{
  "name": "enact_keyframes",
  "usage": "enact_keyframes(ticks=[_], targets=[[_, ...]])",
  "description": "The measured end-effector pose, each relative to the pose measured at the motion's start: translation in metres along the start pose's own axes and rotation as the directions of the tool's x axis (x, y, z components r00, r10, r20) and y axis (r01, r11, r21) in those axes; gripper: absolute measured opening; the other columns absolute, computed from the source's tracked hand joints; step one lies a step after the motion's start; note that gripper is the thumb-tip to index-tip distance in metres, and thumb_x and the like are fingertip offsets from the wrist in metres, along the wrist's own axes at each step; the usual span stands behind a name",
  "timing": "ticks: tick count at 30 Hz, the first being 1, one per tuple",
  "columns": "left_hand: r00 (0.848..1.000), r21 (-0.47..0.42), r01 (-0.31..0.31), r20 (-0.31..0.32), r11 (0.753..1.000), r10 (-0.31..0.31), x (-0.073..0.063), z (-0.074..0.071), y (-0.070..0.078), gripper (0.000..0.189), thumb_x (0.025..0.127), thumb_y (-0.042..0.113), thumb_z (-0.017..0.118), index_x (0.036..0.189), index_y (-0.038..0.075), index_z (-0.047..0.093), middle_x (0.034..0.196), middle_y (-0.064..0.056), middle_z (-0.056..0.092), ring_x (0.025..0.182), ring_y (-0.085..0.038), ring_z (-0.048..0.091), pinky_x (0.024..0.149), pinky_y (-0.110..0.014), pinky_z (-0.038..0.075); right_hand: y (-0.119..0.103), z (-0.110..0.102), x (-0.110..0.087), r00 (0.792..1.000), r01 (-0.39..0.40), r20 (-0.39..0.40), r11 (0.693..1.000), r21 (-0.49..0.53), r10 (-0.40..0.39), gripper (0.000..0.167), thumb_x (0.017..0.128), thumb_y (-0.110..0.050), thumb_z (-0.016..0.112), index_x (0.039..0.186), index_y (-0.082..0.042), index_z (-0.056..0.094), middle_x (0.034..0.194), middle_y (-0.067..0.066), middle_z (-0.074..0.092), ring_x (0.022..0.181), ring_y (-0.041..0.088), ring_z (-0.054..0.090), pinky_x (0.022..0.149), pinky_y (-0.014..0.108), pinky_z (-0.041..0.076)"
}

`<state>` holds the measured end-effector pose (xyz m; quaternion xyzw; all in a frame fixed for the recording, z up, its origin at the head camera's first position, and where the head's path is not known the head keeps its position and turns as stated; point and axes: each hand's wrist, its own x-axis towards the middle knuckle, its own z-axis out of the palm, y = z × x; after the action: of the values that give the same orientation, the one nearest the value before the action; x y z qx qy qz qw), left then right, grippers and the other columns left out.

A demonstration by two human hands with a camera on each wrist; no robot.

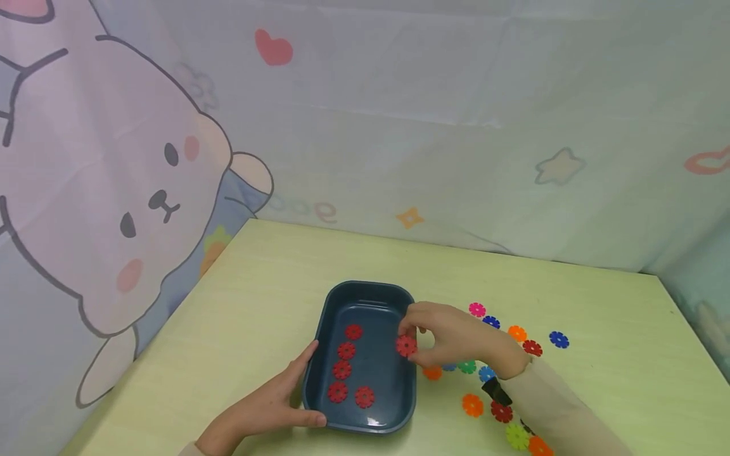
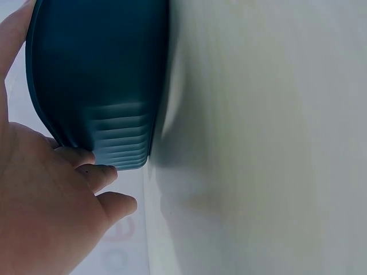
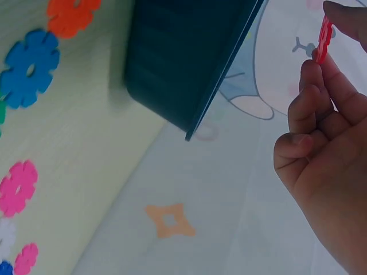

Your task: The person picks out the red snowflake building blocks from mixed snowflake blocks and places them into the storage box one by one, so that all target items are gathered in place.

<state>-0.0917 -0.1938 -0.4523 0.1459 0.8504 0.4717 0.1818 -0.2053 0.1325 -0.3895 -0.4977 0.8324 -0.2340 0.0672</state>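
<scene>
A dark blue tray (image 1: 379, 351) stands on the table with several red notched plastic discs (image 1: 342, 370) lying in it, most of them in a rough line on its left side. My left hand (image 1: 265, 405) holds the tray at its near left side, thumb by the near corner and fingers along the wall. In the left wrist view the fingers (image 2: 117, 206) bend against the tray's outer side. Over the tray's right rim, my right hand (image 1: 447, 335) pinches another red notched disc (image 1: 406, 346) between thumb and fingertips. The right wrist view shows this disc (image 3: 324, 40) edge-on.
Loose notched discs in several colours lie right of the tray, among them orange (image 1: 472, 405), blue (image 1: 559, 340) and pink (image 1: 477, 310); the right forearm overlaps some. A black band (image 1: 497, 391) is at the right sleeve. A printed curtain (image 1: 399, 126) hangs behind the table.
</scene>
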Motion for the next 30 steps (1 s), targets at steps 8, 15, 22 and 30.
enact_keyframes(ticks=[8,15,22,30], targets=[[1.0,-0.005,0.011,-0.002,1.0,-0.011,0.0,0.0,-0.001,0.112,0.078,0.034,0.08,0.157,0.021,0.001,0.162,-0.012,0.005,0.146,-0.041,0.004,0.109,-0.068,0.014,-0.002,0.015,0.025,0.998,0.062,-0.005,0.997,-0.034,-0.063,0.026,0.08,-0.023,0.077,0.104,-0.015,0.069,0.097,-0.007,0.057,0.093,0.01,0.053,0.083,0.024,0.05],[1.0,-0.003,-0.009,-0.007,1.0,0.009,0.0,0.0,-0.001,0.112,0.078,0.033,0.081,0.157,0.019,0.002,0.162,-0.012,0.006,0.146,-0.04,0.006,0.11,-0.066,0.015,-0.001,0.032,0.04,0.997,0.054,0.056,0.998,0.019,-0.055,0.028,0.082,-0.023,0.075,0.107,-0.014,0.068,0.097,-0.007,0.058,0.092,0.008,0.054,0.085,0.022,0.049],[1.0,-0.005,-0.022,-0.004,1.0,0.022,0.001,0.001,-0.002,0.112,0.078,0.032,0.081,0.156,0.02,0.001,0.162,-0.013,0.006,0.146,-0.039,0.007,0.11,-0.066,0.016,-0.003,0.042,0.05,0.993,0.023,0.117,0.999,0.041,-0.027,0.03,0.08,-0.023,0.075,0.108,-0.013,0.069,0.091,-0.007,0.056,0.085,0.008,0.052,0.078,0.02,0.046],[1.0,-0.002,-0.015,0.002,1.0,0.015,0.001,0.001,-0.003,0.112,0.079,0.033,0.08,0.156,0.02,0.001,0.161,-0.014,0.006,0.146,-0.041,0.006,0.11,-0.067,0.015,0.0,0.053,0.061,0.985,0.036,0.165,0.999,0.027,-0.04,0.028,0.078,-0.022,0.078,0.104,-0.013,0.069,0.088,-0.008,0.057,0.082,0.01,0.054,0.074,0.017,0.045]])
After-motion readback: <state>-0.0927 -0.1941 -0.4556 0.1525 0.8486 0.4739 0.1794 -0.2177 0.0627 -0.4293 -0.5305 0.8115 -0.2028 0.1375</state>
